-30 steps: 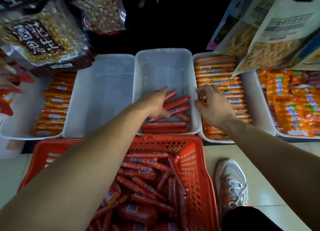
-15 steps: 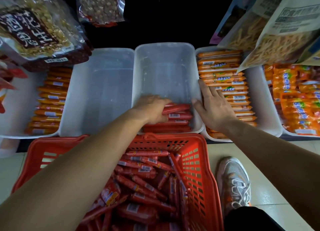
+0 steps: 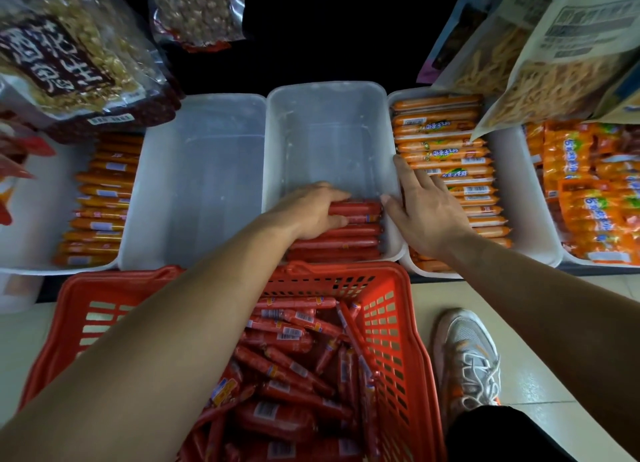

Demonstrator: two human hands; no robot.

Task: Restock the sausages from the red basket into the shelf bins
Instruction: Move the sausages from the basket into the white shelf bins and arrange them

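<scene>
Two hands work at the middle bin, which sits at twelve o'clock from the red basket. Your left hand reaches across the basket into the bin's near end. Its fingers curl over the top of the red sausages stacked crosswise there, with the thumb on the near side, so it grasps the uppermost ones. Your right hand lies at three o'clock of the left one, fingers straight and relaxed, holding nothing. Its thumb touches the middle bin's right wall just beside the sausage ends, and its fingers reach over the rim onto the orange sausages in the right bin. At six o'clock the red basket stands on the floor just in front of the bins, with loose sausages lying at all angles inside it. At nine o'clock of the middle bin sits a clear bin, and beyond it a far-left bin holds a row of orange sticks. Snack bags hang at ten and two o'clock. Your shoe stands on the tiles at four o'clock, just beside the basket.
</scene>
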